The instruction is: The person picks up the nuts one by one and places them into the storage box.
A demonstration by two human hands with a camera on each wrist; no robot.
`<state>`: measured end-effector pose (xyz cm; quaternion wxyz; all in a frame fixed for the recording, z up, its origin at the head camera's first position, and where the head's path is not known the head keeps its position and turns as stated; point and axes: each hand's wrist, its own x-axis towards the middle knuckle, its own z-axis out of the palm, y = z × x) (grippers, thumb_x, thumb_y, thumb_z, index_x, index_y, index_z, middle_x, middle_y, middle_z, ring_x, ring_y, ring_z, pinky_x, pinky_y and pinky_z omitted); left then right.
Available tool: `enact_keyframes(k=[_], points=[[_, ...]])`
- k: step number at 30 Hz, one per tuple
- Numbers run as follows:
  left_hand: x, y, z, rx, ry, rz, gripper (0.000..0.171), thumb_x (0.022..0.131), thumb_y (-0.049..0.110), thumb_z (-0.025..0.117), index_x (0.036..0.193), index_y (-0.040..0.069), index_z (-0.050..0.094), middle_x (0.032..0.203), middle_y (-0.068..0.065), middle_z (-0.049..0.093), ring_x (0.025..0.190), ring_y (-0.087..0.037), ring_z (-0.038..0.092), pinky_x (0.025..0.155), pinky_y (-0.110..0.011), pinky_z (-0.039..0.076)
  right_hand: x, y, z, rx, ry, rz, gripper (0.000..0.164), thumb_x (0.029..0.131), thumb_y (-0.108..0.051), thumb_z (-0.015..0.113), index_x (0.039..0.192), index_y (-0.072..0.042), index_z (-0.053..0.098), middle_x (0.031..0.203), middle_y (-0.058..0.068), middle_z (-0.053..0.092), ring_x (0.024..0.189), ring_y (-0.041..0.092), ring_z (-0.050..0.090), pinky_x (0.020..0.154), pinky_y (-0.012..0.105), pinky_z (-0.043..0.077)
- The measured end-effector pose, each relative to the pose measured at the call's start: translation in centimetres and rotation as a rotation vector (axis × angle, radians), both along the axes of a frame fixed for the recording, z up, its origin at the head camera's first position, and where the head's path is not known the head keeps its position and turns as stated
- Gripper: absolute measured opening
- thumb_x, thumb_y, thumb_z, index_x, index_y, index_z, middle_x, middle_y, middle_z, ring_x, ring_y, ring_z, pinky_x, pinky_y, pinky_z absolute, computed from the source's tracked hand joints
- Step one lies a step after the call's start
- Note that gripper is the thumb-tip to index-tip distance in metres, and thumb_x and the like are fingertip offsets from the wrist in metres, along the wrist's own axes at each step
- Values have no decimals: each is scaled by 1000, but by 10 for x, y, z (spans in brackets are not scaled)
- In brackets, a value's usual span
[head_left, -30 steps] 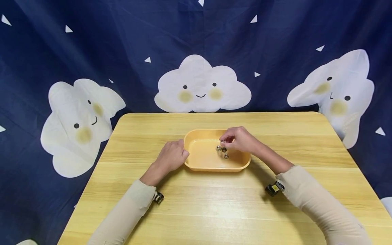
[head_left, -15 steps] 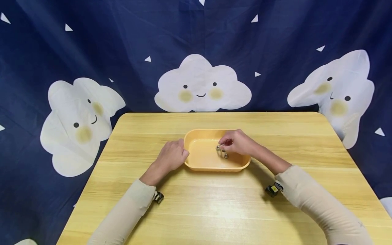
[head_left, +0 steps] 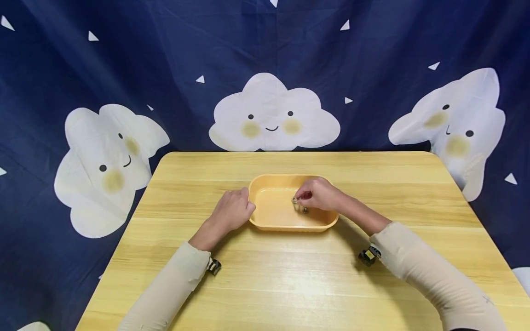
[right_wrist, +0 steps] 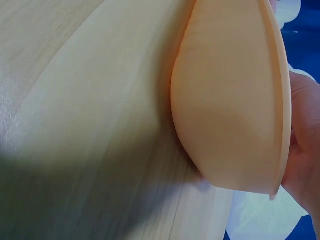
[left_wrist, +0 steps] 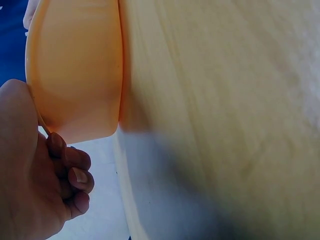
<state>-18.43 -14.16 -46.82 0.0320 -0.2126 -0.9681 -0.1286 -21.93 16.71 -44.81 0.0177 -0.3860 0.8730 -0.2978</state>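
A shallow yellow-orange plastic tray with rounded corners stands on the wooden table. At its left end my left hand grips the rim, thumb over the edge; in the left wrist view the fingers curl under that rim. My right hand reaches over the right end into the tray, thumb and fingertips together, pinching a small metal nut mostly hidden by the fingers. One metal nut shows just left of the fingertips and another nut lies below them. The right wrist view has the tray wall blocking the fingertips.
The pale wooden table has rounded far corners. Behind it hangs a dark blue curtain with white smiling clouds. Small black cameras sit on both wrists, below the beige sleeves.
My right hand has moved slightly down and left inside the tray, covering nuts that showed before. My left hand and the tray have stayed in place.
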Motion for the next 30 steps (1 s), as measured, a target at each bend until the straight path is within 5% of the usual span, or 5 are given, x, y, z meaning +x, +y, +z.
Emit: enact_keyframes(k=[30], points=[[0, 0, 3, -15, -9, -1, 17, 91, 22, 44, 78, 11, 45, 67, -2, 44, 58, -20, 40, 58, -31, 34, 5, -5, -10, 122, 104, 134, 13, 84, -11, 84, 96, -7, 82, 91, 4, 80, 76, 10, 71, 71, 21, 57]])
